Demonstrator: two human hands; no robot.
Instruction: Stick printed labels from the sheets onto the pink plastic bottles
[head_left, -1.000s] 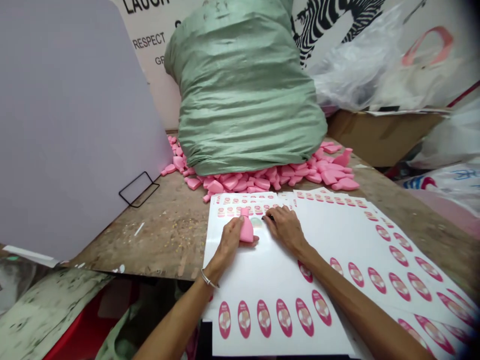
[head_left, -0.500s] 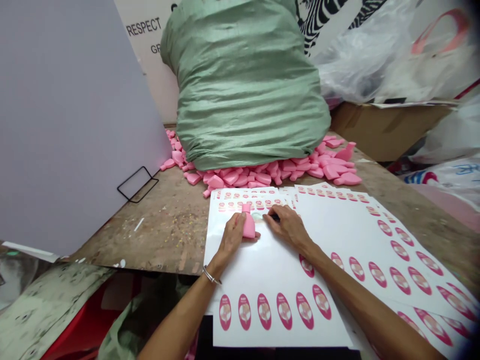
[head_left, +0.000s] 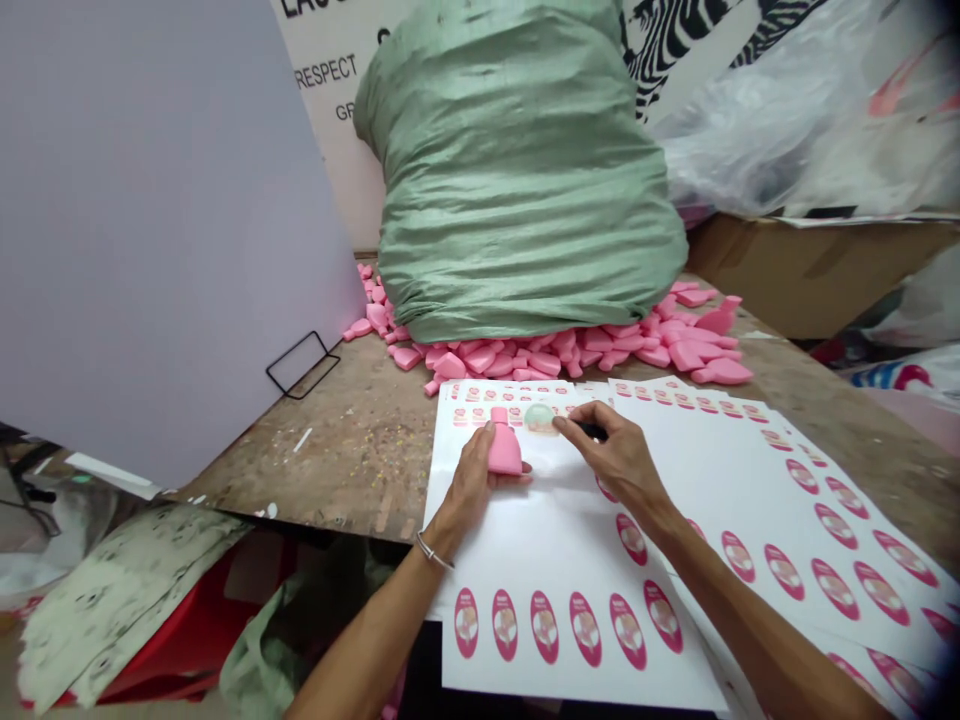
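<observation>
Pale lilac is worn by the tall panel [head_left: 165, 220] with which the left side of the table [head_left: 360, 430] is walled off. Below it, a light green patterned cloth [head_left: 112, 600] is draped over something red [head_left: 180, 640]. On the worn wood, a black wire frame [head_left: 334, 360] is set near the panel. The back of the table is taken up by a bulging green sack [head_left: 517, 190], by which part of a heap of pink bottles [head_left: 536, 362] is hidden.

In front of the heap, one small pink bottle [head_left: 505, 452] is held above the sticker sheets [head_left: 555, 530] by the left hand [head_left: 474, 472]: its fingers are closed around the body, the thumb laid along the left edge. The bottle is plain on the side shown, with a narrow neck and top pointed away and a wide, flat-ended base turned nearer. Some printed stickers are blocked from view by it. Just to its right, a rounded, see-through label [head_left: 540, 418], tinted greenish and cream, is pinched at its edge between the thumb and forefinger of the right hand [head_left: 621, 455]. A dark object [head_left: 595, 431], too small to be identified, is seen under those fingers. Farther right, overlapping sheets are spread, and a cardboard box [head_left: 825, 280] is topped with clear plastic [head_left: 750, 150].
</observation>
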